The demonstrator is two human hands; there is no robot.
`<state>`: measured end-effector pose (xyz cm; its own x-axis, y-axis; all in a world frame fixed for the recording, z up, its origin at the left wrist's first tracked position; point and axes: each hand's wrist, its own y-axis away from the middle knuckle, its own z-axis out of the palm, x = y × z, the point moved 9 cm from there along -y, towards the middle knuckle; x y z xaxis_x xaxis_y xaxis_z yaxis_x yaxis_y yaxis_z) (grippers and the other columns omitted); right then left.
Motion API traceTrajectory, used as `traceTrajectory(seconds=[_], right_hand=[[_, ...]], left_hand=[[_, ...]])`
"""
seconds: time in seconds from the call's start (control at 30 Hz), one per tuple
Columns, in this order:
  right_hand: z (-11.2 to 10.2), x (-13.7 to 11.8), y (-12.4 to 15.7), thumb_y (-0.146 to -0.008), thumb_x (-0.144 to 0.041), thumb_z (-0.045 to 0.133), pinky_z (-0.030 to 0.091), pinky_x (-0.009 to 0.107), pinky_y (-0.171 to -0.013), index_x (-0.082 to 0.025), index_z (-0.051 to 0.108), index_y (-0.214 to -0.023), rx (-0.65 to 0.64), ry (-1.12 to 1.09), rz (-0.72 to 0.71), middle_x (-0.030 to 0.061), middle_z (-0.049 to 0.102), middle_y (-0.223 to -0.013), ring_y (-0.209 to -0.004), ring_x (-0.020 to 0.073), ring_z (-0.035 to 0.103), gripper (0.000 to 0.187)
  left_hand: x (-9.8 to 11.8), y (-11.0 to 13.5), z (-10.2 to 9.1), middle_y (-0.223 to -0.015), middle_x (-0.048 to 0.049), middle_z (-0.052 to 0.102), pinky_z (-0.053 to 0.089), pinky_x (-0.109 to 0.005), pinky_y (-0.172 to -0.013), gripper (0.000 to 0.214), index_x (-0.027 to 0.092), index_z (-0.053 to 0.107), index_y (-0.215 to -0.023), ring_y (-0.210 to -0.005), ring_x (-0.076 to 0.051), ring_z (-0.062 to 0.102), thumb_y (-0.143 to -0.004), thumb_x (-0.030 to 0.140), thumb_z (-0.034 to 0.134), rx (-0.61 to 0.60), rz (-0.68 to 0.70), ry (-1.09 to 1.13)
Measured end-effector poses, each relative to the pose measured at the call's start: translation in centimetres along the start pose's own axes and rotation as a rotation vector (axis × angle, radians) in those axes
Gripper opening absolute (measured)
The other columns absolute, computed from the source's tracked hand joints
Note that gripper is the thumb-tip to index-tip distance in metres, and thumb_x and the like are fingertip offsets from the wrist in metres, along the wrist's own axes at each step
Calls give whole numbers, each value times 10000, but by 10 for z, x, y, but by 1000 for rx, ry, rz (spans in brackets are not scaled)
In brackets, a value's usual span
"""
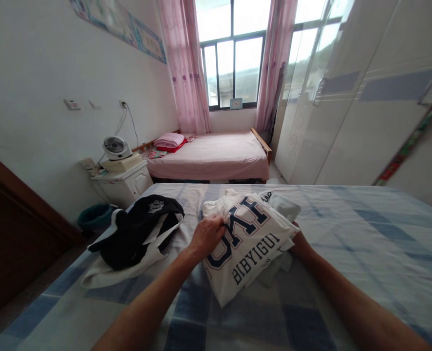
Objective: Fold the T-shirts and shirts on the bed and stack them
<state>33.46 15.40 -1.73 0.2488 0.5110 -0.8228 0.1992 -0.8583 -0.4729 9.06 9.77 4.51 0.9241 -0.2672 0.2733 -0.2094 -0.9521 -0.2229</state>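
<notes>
While I look down at the blue checked bed (365, 243), my left hand (206, 236) grips the left edge of the folded white shirt (248, 239) and my right hand (299, 243) is mostly hidden behind its right side, so I cannot tell its grip. This shirt looks nearly folded; the black-and-white garment (139, 234) beside it lies unfolded. Farther away stands a pink bed (216, 156).

Both forearms reaching toward 12 o'clock. Left hand (209, 235) lying palm down, fingers curling. Right hand (299, 243) mostly hidden, wrist angling toward 11 o'clock.
</notes>
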Motion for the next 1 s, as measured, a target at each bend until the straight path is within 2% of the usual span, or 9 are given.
traceTrajectory(seconds=[0.17, 0.27, 0.33, 0.47, 0.5, 0.63, 0.73, 0.87, 1.0], right_hand=[[0, -2, 0, -653, -437, 687, 554, 362, -708, -199, 694, -731, -23, -50, 24, 70, 731, -717, -732, 254, 671, 251], [-1, -1, 1, -609, -436, 700, 536, 333, -594, -191, 639, -603, -6, -39, 41, 62, 702, -630, -613, 222, 631, 252], [-1, 0, 1, -612, -429, 691, 527, 334, -576, -189, 619, -570, 0, -46, 58, 67, 701, -635, -593, 214, 616, 254], [-1, -2, 1, -609, -429, 682, 530, 352, -595, -191, 628, -569, -2, -54, 76, 69, 704, -643, -594, 217, 616, 247], [-1, -4, 0, -597, -436, 688, 530, 354, -599, -194, 631, -569, -5, -48, 72, 67, 704, -641, -595, 219, 617, 251], [-2, -9, -1, -557, -457, 712, 522, 338, -574, -202, 617, -540, -7, -15, 64, 65, 697, -617, -612, 230, 623, 272], [-1, -11, -1, -563, -461, 703, 516, 332, -560, -201, 611, -529, -11, -8, 76, 63, 693, -603, -589, 221, 612, 278], [-3, -14, -1, -553, -455, 705, 519, 337, -562, -196, 625, -533, 16, -2, 74, 66, 690, -598, -574, 216, 606, 272], [-1, -15, -1, -560, -452, 707, 508, 322, -529, -197, 625, -529, 0, -25, 75, 55, 669, -551, -547, 209, 602, 270]], left_hand=[[-15, 0, -6, -793, -43, 697, 423, -231, -714, 251, 167, 663, -747, -776, -154, 634, -866, 141, 444, -108, 52, 55], [-24, 4, -24, -821, -78, 701, 428, -255, -678, 288, 155, 674, -789, -776, -186, 655, -896, 163, 407, -104, -13, -133], [-26, 5, -58, -905, -108, 701, 443, -287, -679, 299, 149, 679, -888, -815, -219, 664, -911, 187, 383, 51, -72, -258], [-27, 18, -156, -1016, -65, 701, 462, -318, -796, 350, 188, 633, -1104, -919, -210, 641, -951, 261, 326, 608, -116, -191], [-33, 20, -172, -1010, -57, 705, 461, -328, -816, 357, 193, 632, -1108, -929, -210, 635, -954, 272, 320, 673, -145, -184], [-64, 13, -204, -986, -72, 714, 474, -391, -769, 336, 174, 674, -1002, -917, -258, 643, -921, 288, 369, 639, -248, -287], [-84, 30, -241, -978, -59, 714, 493, -412, -776, 368, 165, 653, -1087, -897, -245, 656, -922, 312, 358, 935, -284, -237], [-115, 21, -258, -864, -64, 729, 516, -433, -723, 290, 179, 689, -949, -829, -258, 670, -846, 327, 462, 894, -316, 7], [-134, 66, -290, -885, -30, 697, 566, -389, -623, 283, 168, 642, -1018, -706, -192, 672, -839, 269, 447, 1358, -298, 279]])
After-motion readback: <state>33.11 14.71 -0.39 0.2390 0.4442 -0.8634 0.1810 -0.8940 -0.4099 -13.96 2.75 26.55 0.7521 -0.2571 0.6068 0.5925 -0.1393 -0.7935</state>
